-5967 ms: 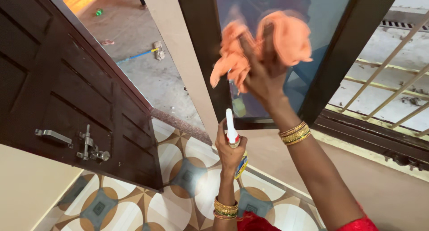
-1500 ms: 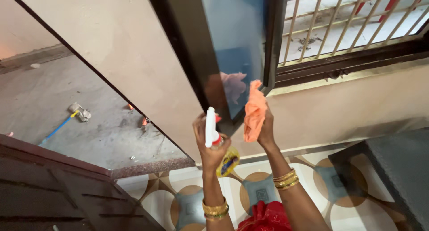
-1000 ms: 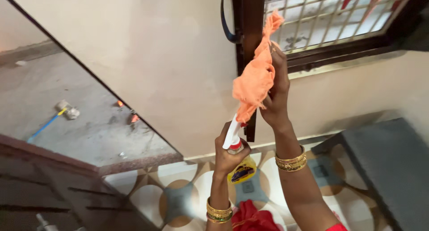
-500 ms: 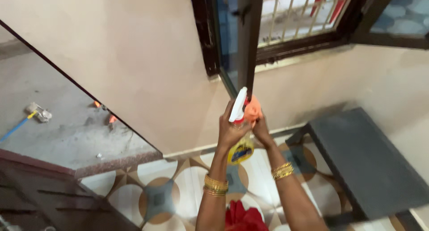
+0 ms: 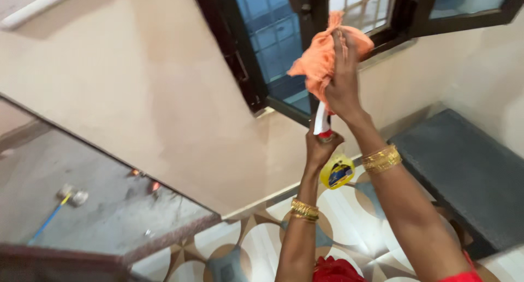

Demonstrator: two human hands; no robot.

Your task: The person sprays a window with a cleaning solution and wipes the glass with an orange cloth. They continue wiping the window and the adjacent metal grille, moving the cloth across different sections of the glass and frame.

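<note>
While the right hand is raised high against the dark window frame, its fingers are closed around a crumpled orange cloth, which bunches above and to the left of the knuckles and presses toward the blue-tinted glass pane. Just below it, the left hand is wrapped tight around the neck of a spray bottle with a white nozzle, a red collar and a yellow body. That bottle's long axis runs roughly along the forearm: the white nozzle points up toward the window, almost touching the heel of the right hand, while the yellow body hangs down past the wrist toward the floor. Both wrists carry gold bangles. Below the arms lies a tiled floor patterned with cream circles and brown and grey shapes. A dark grey stone counter stands to the right, under the window. To the left, a stone ledge edges a concrete area where a blue-handled tool lies.
</note>
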